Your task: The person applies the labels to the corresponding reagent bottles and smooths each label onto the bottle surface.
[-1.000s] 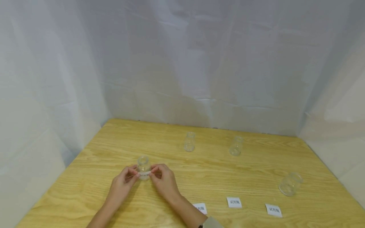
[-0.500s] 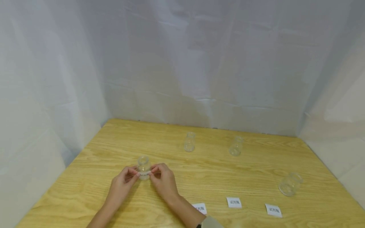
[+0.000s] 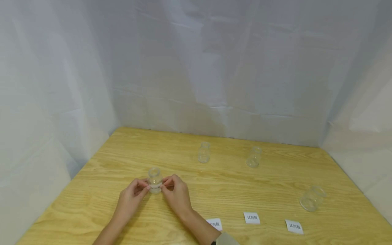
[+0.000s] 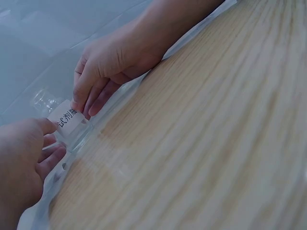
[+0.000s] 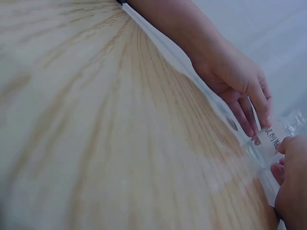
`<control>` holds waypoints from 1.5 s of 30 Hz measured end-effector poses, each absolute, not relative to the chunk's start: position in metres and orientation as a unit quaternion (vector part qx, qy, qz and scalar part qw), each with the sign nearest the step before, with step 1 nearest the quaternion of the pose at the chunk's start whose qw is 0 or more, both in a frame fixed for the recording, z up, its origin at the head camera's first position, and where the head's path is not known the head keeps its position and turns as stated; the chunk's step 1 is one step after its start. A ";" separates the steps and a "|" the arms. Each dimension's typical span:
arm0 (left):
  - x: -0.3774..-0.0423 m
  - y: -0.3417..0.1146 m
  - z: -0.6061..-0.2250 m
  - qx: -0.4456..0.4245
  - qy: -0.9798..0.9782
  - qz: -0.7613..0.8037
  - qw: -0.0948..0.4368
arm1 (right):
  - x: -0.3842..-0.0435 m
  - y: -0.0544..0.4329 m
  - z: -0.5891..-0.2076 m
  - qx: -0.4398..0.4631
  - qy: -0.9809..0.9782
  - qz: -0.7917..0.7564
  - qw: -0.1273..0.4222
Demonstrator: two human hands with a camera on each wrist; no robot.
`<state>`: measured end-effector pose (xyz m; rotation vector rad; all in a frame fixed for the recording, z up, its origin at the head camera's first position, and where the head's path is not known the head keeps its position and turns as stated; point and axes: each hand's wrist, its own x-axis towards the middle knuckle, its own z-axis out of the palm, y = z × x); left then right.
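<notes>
An upright clear glass reagent bottle [image 3: 154,175] stands on the wooden table, left of centre in the head view. Across its front lies a white label [image 3: 156,186] printed with dark characters, also seen in the left wrist view as a label [image 4: 67,118] curving with the glass. My left hand [image 3: 131,197] pinches the label's left end at the bottle's side. At the other end, the thumb and fingers of my right hand [image 3: 177,196] pinch the label's right end. Fingers of both hands reach partly behind the bottle, where their tips are hidden.
Two more glass bottles, one bottle [image 3: 203,153] and another bottle [image 3: 254,158], stand farther back. A third bottle [image 3: 312,199] is at the right. Three printed labels, a label [image 3: 215,224], a label [image 3: 251,217] and a label [image 3: 294,226], lie near the front. White sheeting [image 3: 220,68] encloses the table.
The label looks slightly more curved round the bottle than before. Both hands keep nearly the same place, and the other bottles and labels have stayed put.
</notes>
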<state>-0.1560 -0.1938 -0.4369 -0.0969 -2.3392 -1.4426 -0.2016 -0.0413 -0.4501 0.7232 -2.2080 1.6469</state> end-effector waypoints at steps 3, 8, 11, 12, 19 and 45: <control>-0.156 -0.194 -0.437 -0.033 -0.836 -0.514 0.192 | -0.202 -0.041 -0.450 0.249 -0.763 0.580 0.135; -0.156 -0.196 -0.435 -0.031 -0.840 -0.511 0.177 | -0.200 -0.039 -0.447 0.243 -0.762 0.591 0.099; -0.159 -0.203 -0.435 -0.055 -0.833 -0.524 0.168 | -0.199 -0.038 -0.444 0.229 -0.765 0.599 0.060; -0.160 -0.206 -0.435 -0.069 -0.829 -0.531 0.163 | -0.199 -0.037 -0.443 0.226 -0.765 0.601 0.047; -0.169 -0.219 -0.438 -0.145 -0.797 -0.576 0.105 | -0.201 -0.040 -0.442 0.245 -0.766 0.594 -0.015; -0.175 -0.229 -0.441 -0.128 -0.795 -0.591 0.045 | -0.212 -0.035 -0.447 0.299 -0.739 0.604 0.025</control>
